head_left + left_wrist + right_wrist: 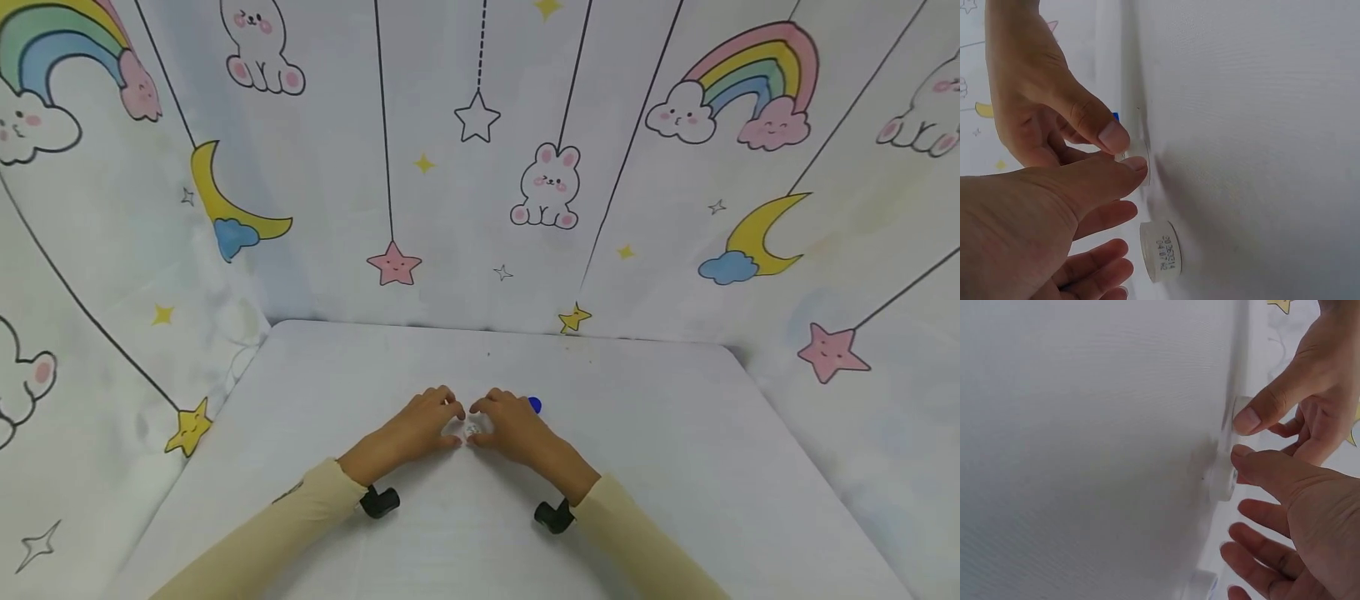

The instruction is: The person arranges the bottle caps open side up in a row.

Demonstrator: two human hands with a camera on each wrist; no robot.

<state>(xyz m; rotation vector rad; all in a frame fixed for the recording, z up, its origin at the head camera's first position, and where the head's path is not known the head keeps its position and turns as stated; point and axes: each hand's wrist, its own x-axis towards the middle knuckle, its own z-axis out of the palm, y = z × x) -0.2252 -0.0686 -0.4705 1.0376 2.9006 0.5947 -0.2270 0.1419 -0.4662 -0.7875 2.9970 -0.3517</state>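
Note:
A small white round cap [472, 430] sits on the table between my two hands, mostly covered by them. My left hand [427, 423] holds its left side, thumb in front and fingers behind. My right hand [517, 427] holds the other side in the same way, the two thumbs nearly meeting at the cap [1139, 149]. Below the left fingers, a second white cap [1163, 253] with dark printed digits stands on the table, apart from the thumb. Just beyond the right hand lies a blue-topped cap [535, 405].
A white cloth-covered table [675, 467] stretches around the hands. White curtains [480, 192] printed with stars, moons, rabbits and rainbows hang behind it and on both sides. Black wrist cameras [380, 502] hang beneath the beige sleeves [270, 533].

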